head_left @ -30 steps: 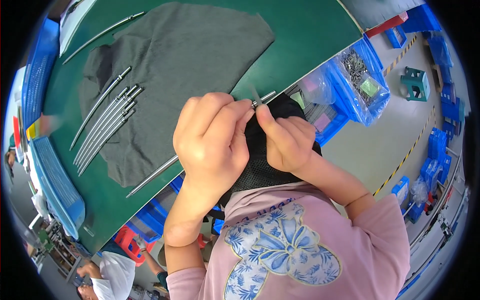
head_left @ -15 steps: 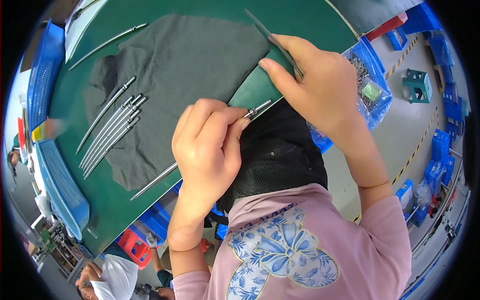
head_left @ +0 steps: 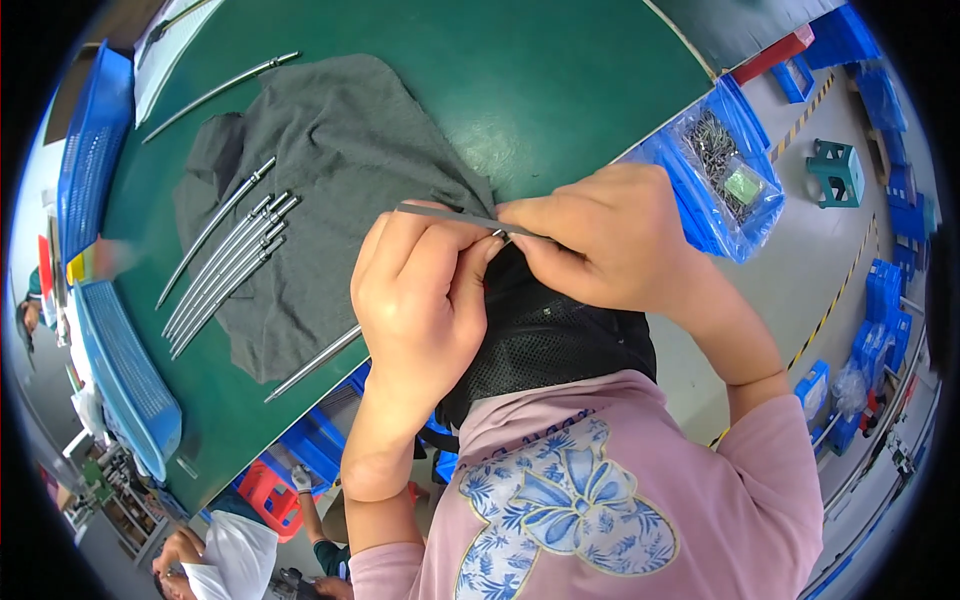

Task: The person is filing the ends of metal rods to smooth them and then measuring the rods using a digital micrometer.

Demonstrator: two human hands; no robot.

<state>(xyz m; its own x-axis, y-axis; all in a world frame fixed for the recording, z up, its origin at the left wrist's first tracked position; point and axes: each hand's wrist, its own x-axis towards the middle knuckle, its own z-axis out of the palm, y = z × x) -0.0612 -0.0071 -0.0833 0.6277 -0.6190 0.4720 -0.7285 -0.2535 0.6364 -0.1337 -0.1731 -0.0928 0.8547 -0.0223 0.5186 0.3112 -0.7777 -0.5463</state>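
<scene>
My left hand (head_left: 420, 290) is closed round a slim metal rod (head_left: 315, 366), whose long shaft slants out below the wrist toward the table's near edge. Its short tip shows past the thumb. A thin, flat, grey file-like strip (head_left: 440, 212) is pinched in my right hand (head_left: 608, 235). The strip lies across the rod's tip and over the fingers of my left hand; whether it touches the metal is hidden. Several similar rods (head_left: 225, 268) with collared ends rest side by side on a dark grey cloth (head_left: 350, 140) to the left.
Another rod (head_left: 222, 92) lies at the far left of the green table (head_left: 520, 70). Blue baskets (head_left: 125, 370) line the left edge. A plastic-lined blue bin (head_left: 690, 215) of small metal parts stands at right. A green stool (head_left: 835, 172) is on the floor; other people sit at lower left.
My right hand has come down and left, bringing the strip from beyond the rod to across its tip. The cloth's right side has shifted and bunched leftward. My left hand has barely moved.
</scene>
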